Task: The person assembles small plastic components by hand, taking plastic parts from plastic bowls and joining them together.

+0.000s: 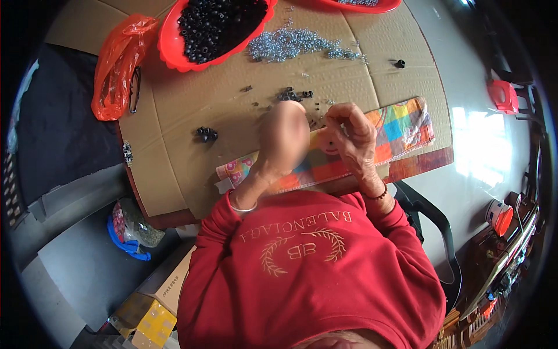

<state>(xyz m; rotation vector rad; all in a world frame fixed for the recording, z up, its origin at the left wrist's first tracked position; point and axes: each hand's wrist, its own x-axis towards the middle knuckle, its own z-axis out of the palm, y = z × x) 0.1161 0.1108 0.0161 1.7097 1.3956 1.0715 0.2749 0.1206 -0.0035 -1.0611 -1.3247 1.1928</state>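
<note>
My left hand (283, 139) is raised over the near middle of the cardboard-covered table, its fingers smeared, so what it holds does not show. Close beside it, my right hand (353, 139) has its thumb and fingers curled together in a pinch; anything between them is too small to name. Under both hands lies a colourful checked cloth (401, 125). Just beyond the left hand sit several small black parts (289, 95). Another little black cluster (207, 134) rests to the left, and a single black piece (400, 63) lies far right.
A scalloped red basin (168, 43) of black parts stands at the far left, beside a pile of tiny shiny silver-blue pieces (290, 45). A second red basin (389, 6) is at the far edge. An orange-red plastic bag (119, 67) lies left. A black chair (444, 232) stands right.
</note>
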